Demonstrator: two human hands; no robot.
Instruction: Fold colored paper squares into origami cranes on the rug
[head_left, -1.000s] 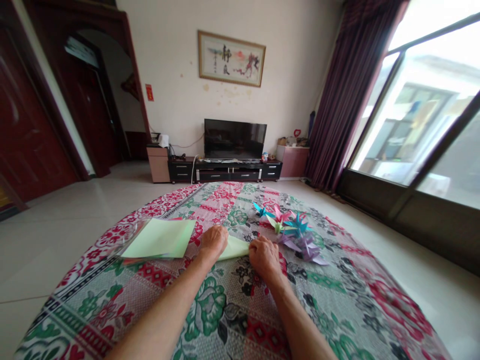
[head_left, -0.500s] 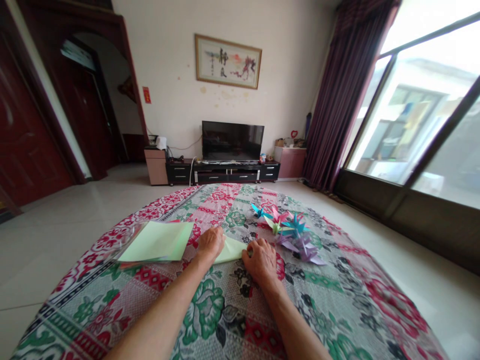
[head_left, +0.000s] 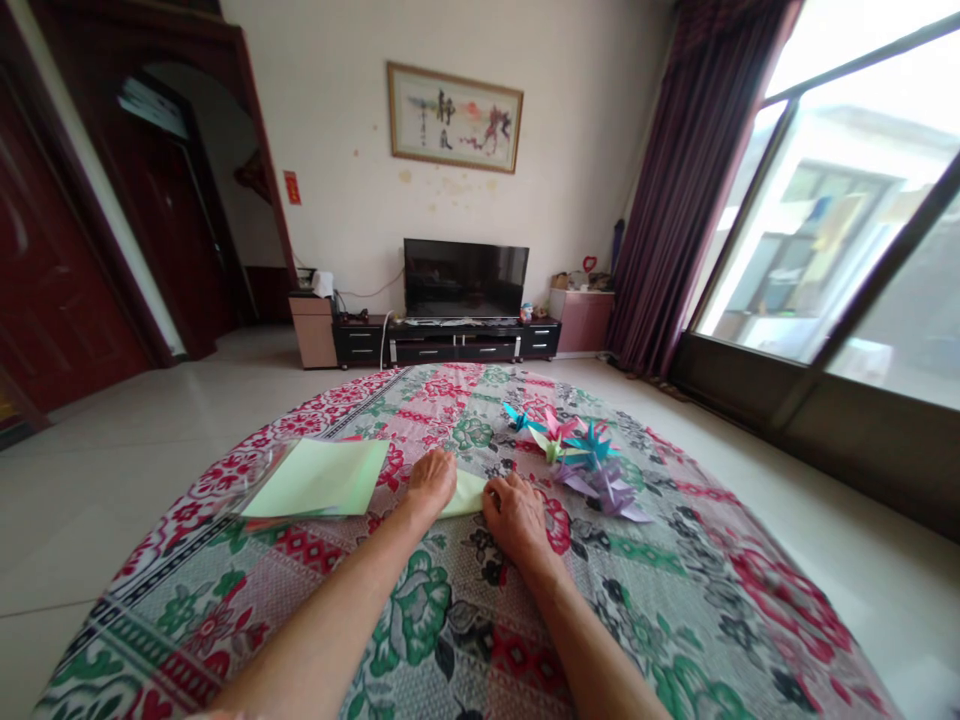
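A folded sheet of pale green paper [head_left: 465, 494] lies on the flowered tablecloth between my two hands. My left hand [head_left: 433, 480], its fingers curled, presses on the paper's left part and covers it. At the right end, my right hand [head_left: 517, 510] has bent fingers closed on the paper's edge; the fingertips are partly hidden. To the left is a stack of square paper [head_left: 322, 478], light green on top, with other colours showing at its edges. Right of my hands stand several folded paper cranes, among them a blue one [head_left: 592, 445] and a purple one [head_left: 616, 493].
The round table is covered by a patterned tablecloth [head_left: 315, 600]. Beyond it, a television [head_left: 465, 280] stands on a low black cabinet [head_left: 427, 352] against the wall. Dark curtains [head_left: 660, 200] and a large window [head_left: 825, 230] are at the right.
My left hand has shifted slightly to the right along the paper, closer to my right hand. Less of the paper shows between them. My right hand stays nearly in place.
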